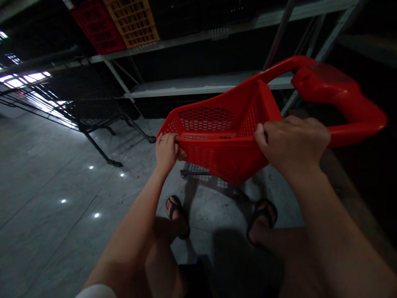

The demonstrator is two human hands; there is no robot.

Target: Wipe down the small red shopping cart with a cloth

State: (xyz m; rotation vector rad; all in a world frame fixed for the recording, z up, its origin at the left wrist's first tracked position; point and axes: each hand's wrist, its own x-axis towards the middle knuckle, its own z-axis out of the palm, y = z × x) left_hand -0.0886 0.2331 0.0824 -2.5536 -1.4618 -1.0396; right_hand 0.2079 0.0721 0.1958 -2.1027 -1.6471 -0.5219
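Note:
A red plastic shopping cart stands sideways before me, its looped push handle at the right. Wrapped over the near rim at the cart's left end is my left hand, closed on it. My right hand grips the rim at the other end, near where the handle joins the basket. Perforated side walls show, and the part of the basket floor in sight holds nothing I can make out. Beneath the basket, a dark wheeled frame is partly visible.
Behind the cart runs a metal shelf rack. A red crate and a yellow crate sit on its upper level. To the left stands a dark wire cart. My feet in black flip-flops are on the grey tiled floor.

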